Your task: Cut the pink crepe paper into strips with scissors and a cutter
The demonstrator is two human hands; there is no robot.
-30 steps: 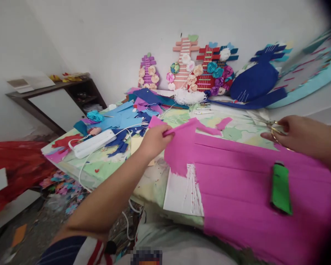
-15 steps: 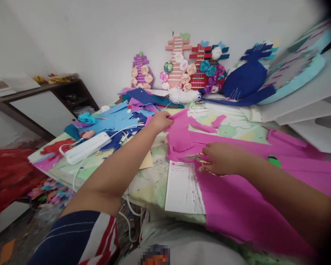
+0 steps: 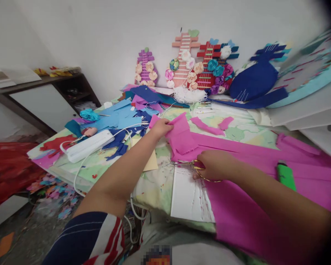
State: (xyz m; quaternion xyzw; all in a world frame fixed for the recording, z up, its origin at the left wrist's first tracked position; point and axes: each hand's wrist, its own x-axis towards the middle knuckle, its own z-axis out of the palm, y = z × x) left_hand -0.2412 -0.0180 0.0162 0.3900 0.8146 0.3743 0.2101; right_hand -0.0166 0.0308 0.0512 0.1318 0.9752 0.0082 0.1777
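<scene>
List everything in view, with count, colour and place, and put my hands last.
Lute-shaped crafts: at least five, mixed colours, back of table
String tangle: one, white, before crafts
Sheeting: count unclear, magenta, table's right side
Board: one, white, near edge
Green object: one, green, on sheeting
Scissors: one, gold-handled, at board's far end
Power strip: one, white, table's left
Scraps: many, mostly blue, left rear
Table covering: one, green-yellow patterned, beneath
Cabinet: one, brown and white, far left
Cuttings: many, multicoloured, floor
Left hand: one, pinching sheeting
Right hand: one, gripping scissors
</scene>
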